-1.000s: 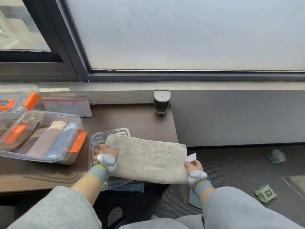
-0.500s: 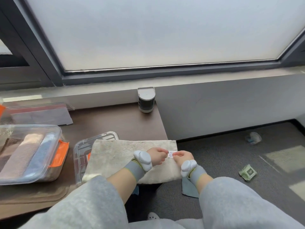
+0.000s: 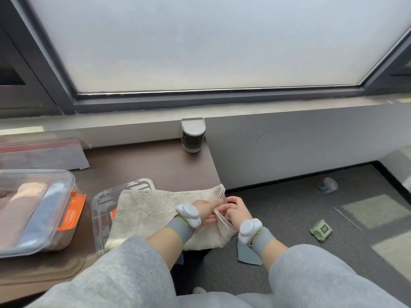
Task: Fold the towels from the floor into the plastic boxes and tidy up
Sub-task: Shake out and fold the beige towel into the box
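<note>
Towel (image 3: 155, 210) of beige terry cloth lies over the clear plastic box (image 3: 102, 203) on the dark brown table (image 3: 144, 161), long axis running 9 to 3 o'clock. Left hand (image 3: 205, 208) and right hand (image 3: 235, 211) both pinch its 3 o'clock end; folding probably carries that end toward 9.

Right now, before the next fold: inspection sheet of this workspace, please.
Surface: brown table, boxes on its left part.
Job's things: beige towel draped over an open clear box; latched box holds rolled towels; blue-grey cloth on the carpet.
Clutter: green packet and clear cup-like item on the carpet; grey device at the table's back edge.
Grippers: left hand and right hand both pinch the towel's right edge.
Cables: nothing seen.
Surroundings: frosted window, grey wall below the sill.
</note>
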